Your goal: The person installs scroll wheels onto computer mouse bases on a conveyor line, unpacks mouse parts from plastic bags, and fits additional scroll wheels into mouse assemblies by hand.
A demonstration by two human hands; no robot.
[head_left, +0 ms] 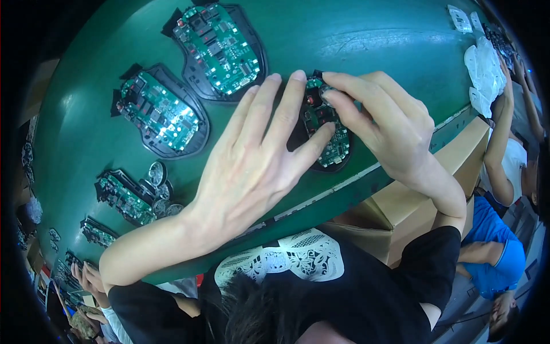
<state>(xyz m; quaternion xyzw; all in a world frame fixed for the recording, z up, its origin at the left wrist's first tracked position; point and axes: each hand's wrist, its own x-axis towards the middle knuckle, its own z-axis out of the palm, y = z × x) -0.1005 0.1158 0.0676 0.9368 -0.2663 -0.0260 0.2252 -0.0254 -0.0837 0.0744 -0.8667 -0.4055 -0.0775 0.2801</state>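
Observation:
Under my hands lies a dark computer mouse base [333,153] with a green circuit board, flat on the green table. My left hand [252,137] holds it in place, thumb pressed on the board and index finger stretched along its far left side; the other fingers are spread over the table. At the base's far end, my right hand [385,114] pinches a small shiny rounded piece [326,92] between thumb and index finger. Its exact kind is mostly covered by the fingertips. Parts of the base are hidden beneath my left hand.
Two more mouse bases, one large [220,51] and one nearer [163,114], lie to the left. Several silver wheels [157,174] sit beside another circuit board [123,198]. An open cardboard box [401,221] stands below the table edge; co-workers and white plastic bags [484,69] are at right.

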